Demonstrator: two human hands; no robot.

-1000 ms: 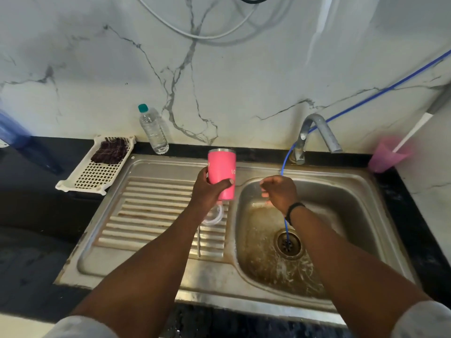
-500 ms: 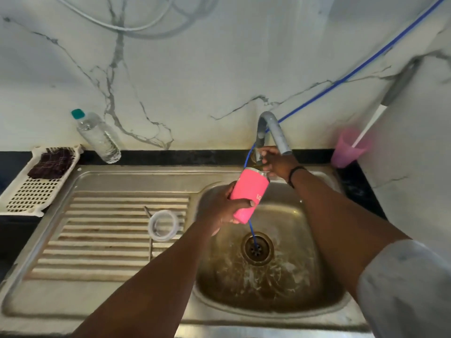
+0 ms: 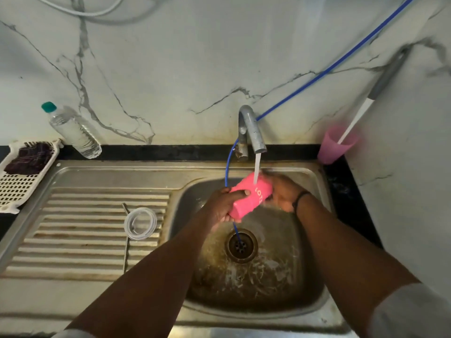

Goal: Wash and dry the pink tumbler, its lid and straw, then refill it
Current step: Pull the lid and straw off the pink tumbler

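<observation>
- over the sink basin (image 3: 314, 284), at about twelve o'clock from the drain (image 3: 241, 245), we hold the pink tumbler (image 3: 251, 195) tilted under the running tap (image 3: 252, 129), its open end turned toward three o'clock.
- our left hand (image 3: 225, 203) is wrapped around the tumbler's base end, fingers closed on the body; we judge this grip is what keeps the cup angled so the stream strikes its side.
- our right hand (image 3: 284, 193) is cupped at the tumbler's mouth and touching it, seemingly rubbing the rim; whether its fingers reach inside we cannot tell.
- water (image 3: 256, 167) falls in a narrow column onto the upper side of the cup and runs off into the basin.
- at nine o'clock from the basin, the clear lid (image 3: 140, 223) lies flat on the ribbed drainboard (image 3: 73, 228), with the straw (image 3: 125, 242) stretched along beside and under it, both kept out of the splash, likely awaiting their own wash.
- a blue hose (image 3: 329, 67) drops from one o'clock past the tap into the drain.
- by our reading, the washing has only begun: drying and refilling are not yet done.
- a wet, smooth cup may slip, so a firm hold matters.
</observation>
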